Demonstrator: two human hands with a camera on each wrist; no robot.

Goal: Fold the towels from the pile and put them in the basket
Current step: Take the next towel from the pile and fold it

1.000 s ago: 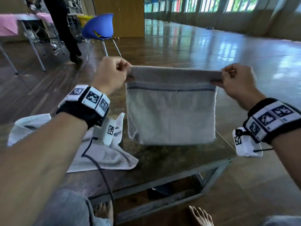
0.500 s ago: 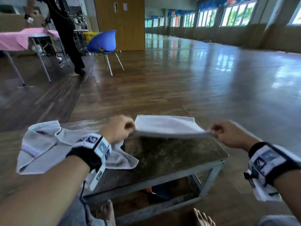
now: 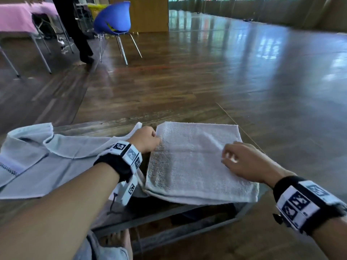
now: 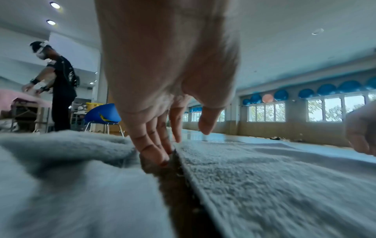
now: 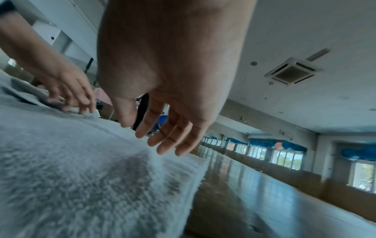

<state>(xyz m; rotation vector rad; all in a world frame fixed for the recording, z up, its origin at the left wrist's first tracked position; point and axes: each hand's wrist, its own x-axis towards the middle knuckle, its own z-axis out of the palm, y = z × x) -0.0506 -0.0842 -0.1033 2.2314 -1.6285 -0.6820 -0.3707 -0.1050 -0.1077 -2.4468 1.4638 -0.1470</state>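
Loose-fingered hands [image 3: 189,156] over folded towel [image 3: 195,166]

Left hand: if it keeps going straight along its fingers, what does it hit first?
Probably the table: the left hand points down into the gap between the folded towel and the crumpled towel, fingertips about touching it.

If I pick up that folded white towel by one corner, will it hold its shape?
Probably not. The folded towel is soft terry, so it would likely droop and unfold. Its near edge already sags over the table edge. It looks light; lifting with both hands seems safer.
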